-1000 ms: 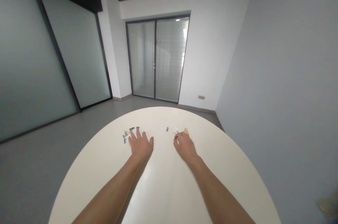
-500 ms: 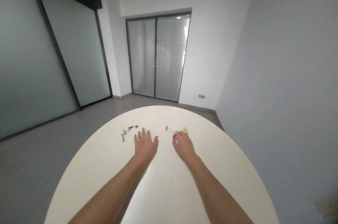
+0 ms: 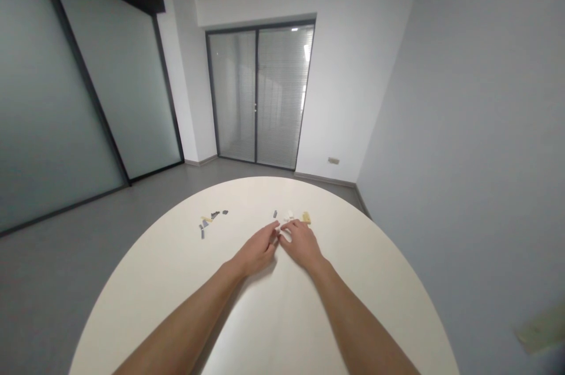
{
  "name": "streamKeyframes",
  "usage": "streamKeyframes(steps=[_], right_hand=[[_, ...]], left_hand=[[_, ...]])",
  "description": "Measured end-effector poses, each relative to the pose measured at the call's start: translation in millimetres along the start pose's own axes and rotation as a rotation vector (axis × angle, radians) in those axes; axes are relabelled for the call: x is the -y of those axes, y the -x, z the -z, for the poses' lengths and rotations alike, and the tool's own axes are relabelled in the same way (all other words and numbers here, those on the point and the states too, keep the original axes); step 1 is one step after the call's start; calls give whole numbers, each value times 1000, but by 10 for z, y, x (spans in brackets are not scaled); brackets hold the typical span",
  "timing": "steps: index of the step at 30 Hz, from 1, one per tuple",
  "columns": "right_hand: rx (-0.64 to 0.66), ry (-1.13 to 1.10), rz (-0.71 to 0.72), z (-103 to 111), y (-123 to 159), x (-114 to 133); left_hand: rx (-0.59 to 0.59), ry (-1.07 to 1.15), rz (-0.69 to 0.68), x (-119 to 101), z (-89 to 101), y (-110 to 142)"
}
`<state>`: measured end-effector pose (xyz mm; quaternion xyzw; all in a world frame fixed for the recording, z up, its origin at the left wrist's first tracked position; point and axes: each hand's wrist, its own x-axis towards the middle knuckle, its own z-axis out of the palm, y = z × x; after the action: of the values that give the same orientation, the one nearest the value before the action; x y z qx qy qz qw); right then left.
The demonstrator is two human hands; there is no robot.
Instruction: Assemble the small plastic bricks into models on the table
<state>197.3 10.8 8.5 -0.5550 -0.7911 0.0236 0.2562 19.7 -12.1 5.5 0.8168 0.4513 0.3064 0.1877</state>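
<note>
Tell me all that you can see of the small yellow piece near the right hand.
This small tan-yellow building piece looks like matte plastic, too small to show its exact shape. It lies on the cream round table, just beyond the fingers of the right hand, apparently not touching them.

The small grey and tan pieces [image 3: 207, 221] are too tiny to identify, and whatever lies under the left hand [image 3: 257, 251] or right hand [image 3: 301, 244] is hidden. The bottom edge cuts off the left forearm [image 3: 176, 322], right forearm [image 3: 366, 322] and round white table [image 3: 335, 201]. A pale blurred object [image 3: 541, 328] intrudes at lower right.
</note>
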Motion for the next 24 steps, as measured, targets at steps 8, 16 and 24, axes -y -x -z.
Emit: streamKeyframes(steps=[8, 16, 24], right_hand=[[57, -60, 20, 52, -23, 52], [20, -150, 79, -31, -30, 5], [-1, -218, 132, -86, -30, -25]], left_hand=[[-4, 96, -21, 38, -14, -7], [-198, -175, 25, 172, 13, -37], [-185, -201, 67, 109, 75, -39]])
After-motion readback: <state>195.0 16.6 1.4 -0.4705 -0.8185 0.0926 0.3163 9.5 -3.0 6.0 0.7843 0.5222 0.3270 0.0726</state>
